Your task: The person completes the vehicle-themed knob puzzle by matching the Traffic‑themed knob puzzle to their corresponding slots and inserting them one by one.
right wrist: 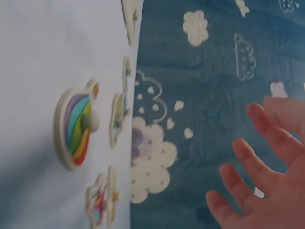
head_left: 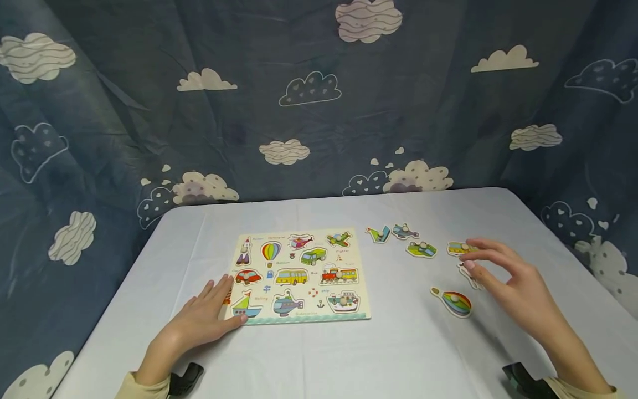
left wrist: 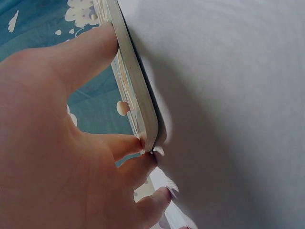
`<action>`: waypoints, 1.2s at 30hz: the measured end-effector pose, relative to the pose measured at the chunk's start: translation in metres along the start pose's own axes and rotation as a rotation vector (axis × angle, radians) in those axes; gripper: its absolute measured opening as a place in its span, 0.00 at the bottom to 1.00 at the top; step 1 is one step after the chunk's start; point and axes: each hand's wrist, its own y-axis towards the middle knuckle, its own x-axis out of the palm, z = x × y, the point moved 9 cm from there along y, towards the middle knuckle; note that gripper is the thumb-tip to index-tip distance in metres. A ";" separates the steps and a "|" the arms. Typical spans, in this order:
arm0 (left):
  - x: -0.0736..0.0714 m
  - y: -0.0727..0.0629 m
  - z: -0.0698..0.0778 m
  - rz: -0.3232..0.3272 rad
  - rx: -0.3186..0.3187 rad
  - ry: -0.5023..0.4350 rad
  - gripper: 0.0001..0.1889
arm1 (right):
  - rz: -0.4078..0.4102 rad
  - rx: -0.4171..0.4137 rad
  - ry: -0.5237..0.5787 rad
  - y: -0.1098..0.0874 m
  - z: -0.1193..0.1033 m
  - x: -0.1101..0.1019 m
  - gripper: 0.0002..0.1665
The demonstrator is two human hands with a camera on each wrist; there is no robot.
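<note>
Left hand (head_left: 201,315) spread against puzzle board (head_left: 314,317); right hand (head_left: 513,288), fingers parted, near knobbed pieces (head_left: 456,304)

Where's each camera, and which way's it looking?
Head: on the head, facing forward and down at the puzzle board and loose pieces; left hand and right hand show.
Left wrist: sits there, faces the board's edge; left hand shows.
Right wrist: sits there, faces loose pieces and backdrop; right hand shows.
Head and right wrist share the rainbow balloon piece.
</note>
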 end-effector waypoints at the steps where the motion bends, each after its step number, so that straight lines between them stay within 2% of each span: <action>1: 0.000 0.000 0.000 0.002 0.001 0.001 0.53 | -0.018 0.012 -0.006 0.000 0.004 0.001 0.10; 11: 0.001 0.002 -0.003 0.007 0.006 0.009 0.54 | -0.272 0.089 -0.028 0.003 0.043 0.023 0.12; 17: 0.000 0.002 -0.001 0.011 0.011 0.005 0.54 | -0.413 0.152 -0.020 0.000 0.054 0.041 0.12; 22: 0.000 0.001 0.000 0.008 0.013 0.004 0.54 | -0.462 0.122 -0.018 -0.003 0.060 0.048 0.09; 28: -0.001 0.001 0.000 0.015 0.015 0.005 0.54 | -0.509 0.118 0.005 -0.005 0.065 0.054 0.13; 36: 0.000 0.001 -0.001 0.017 0.014 0.007 0.54 | -0.476 0.111 -0.090 -0.003 0.067 0.057 0.12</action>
